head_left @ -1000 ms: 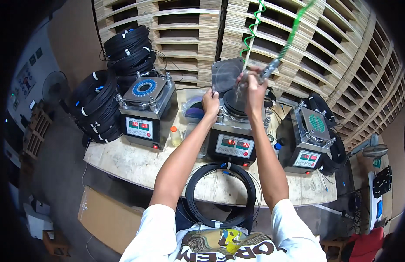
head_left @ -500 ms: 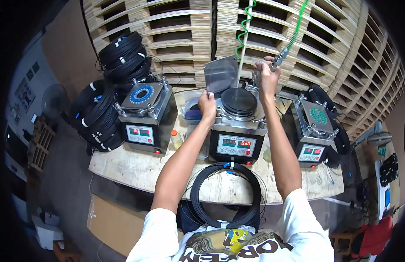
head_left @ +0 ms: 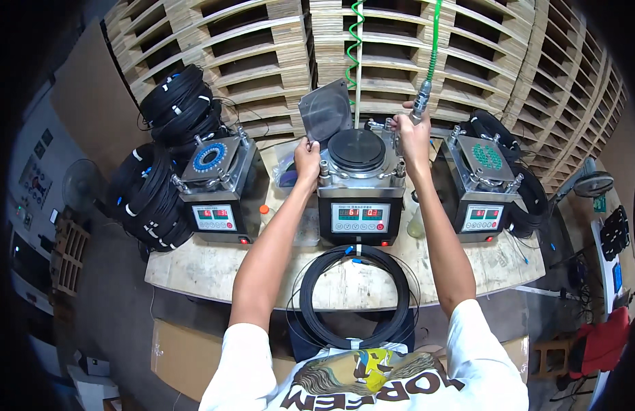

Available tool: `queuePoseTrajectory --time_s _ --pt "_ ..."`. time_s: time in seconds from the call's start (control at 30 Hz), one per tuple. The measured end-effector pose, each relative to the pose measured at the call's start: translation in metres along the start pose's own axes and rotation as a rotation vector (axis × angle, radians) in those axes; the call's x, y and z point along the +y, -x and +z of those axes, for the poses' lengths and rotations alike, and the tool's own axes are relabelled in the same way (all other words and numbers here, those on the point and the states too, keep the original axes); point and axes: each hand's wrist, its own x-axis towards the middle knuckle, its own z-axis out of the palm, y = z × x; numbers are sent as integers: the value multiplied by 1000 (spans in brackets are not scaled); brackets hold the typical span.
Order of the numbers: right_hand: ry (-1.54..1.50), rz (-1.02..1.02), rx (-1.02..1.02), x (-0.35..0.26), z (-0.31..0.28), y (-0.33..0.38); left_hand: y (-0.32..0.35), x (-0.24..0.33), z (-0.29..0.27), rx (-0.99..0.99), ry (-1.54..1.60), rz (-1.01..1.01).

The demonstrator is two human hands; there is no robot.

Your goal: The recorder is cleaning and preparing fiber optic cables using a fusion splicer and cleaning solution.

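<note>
A square grey metal plate is pinched at its lower edge by my left hand, which holds it tilted up behind and left of the middle machine. My right hand is closed round an air blow gun, whose fitting joins a green coiled hose. The gun's nozzle end is mostly hidden by my fingers. Between my hands, the middle polishing machine carries a bare round black disc on top, with metal posts at its corners and a lit red display in front.
Similar machines stand left and right, each with a plate holding a ring of connectors. A coil of black cable lies at the table's front edge. More black coils are stacked left. An orange-capped bottle stands by my left forearm. Wooden pallets rise behind.
My right hand and the blow gun have come lower and farther right of the disc, the gun more upright. The plate leans more. The whole view has shifted slightly, and the display digits have changed.
</note>
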Motion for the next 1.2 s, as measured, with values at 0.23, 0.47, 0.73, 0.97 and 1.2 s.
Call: queuePoseTrajectory --time_s 0.23,0.47,0.73,0.97,1.2 --pt "-76 108 -60 -36 -28 16 15 108 15 20 -491 603" --pt "-177 207 -143 -45 -25 30 -24 110 20 -1084 -962 610" --pt "-208 258 -111 -57 -40 50 -32 125 46 -1406 -1254 1231" --pt "-204 245 -128 -59 -46 54 -30 125 44 -1528 -1226 1465" --pt "-163 240 -157 -44 -33 46 -2 127 26 -970 -971 832"
